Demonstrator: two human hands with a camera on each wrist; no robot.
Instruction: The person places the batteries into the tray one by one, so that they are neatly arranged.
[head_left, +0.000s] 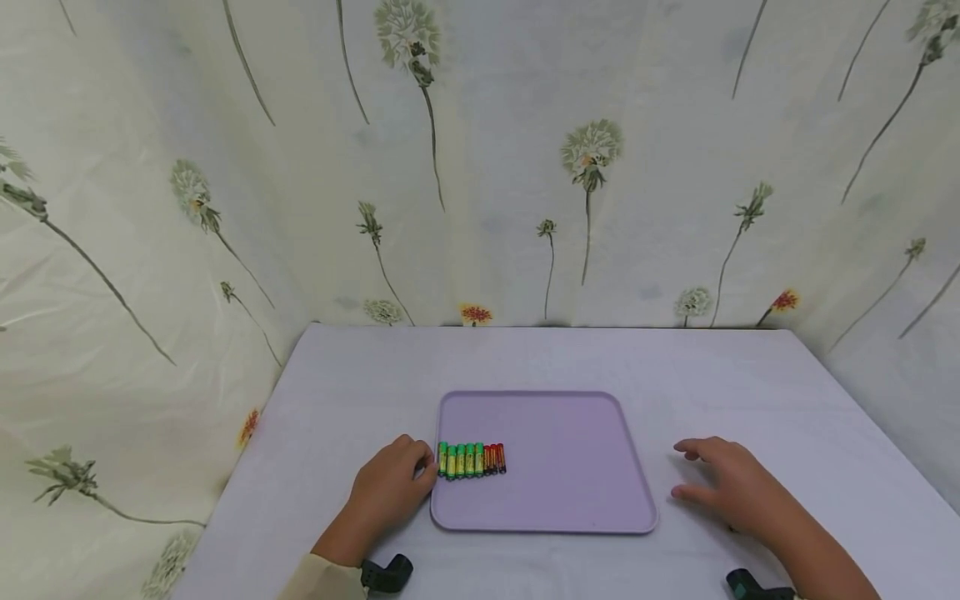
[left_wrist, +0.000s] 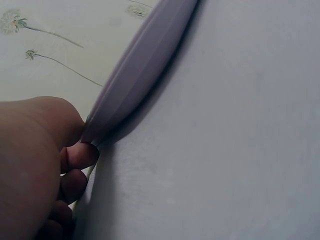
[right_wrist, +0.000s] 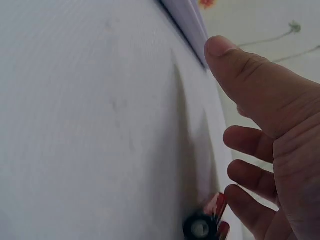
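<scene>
A light purple tray (head_left: 555,521) lies on the table, with a row of upright-lying batteries along its left part. Several green-and-yellow batteries (head_left: 461,462) are side by side, and thinner red-and-black batteries (head_left: 494,459) adjoin them on the right. My left hand (head_left: 394,482) is at the tray's left rim, beside the first green battery; in the left wrist view thumb and forefinger pinch the rim (left_wrist: 135,75). My right hand (head_left: 731,483) hovers right of the tray with fingers parted, holding nothing. Near its little finger, a red-and-black battery (right_wrist: 201,226) shows in the right wrist view, mostly hidden from the head view.
A white cloth (head_left: 375,358) covers the table. Flower-patterned curtains (head_left: 495,167) hang behind it and at both sides. Black devices (head_left: 386,575) are strapped at both wrists. Part of another red item (right_wrist: 224,230) shows beside the battery at the right.
</scene>
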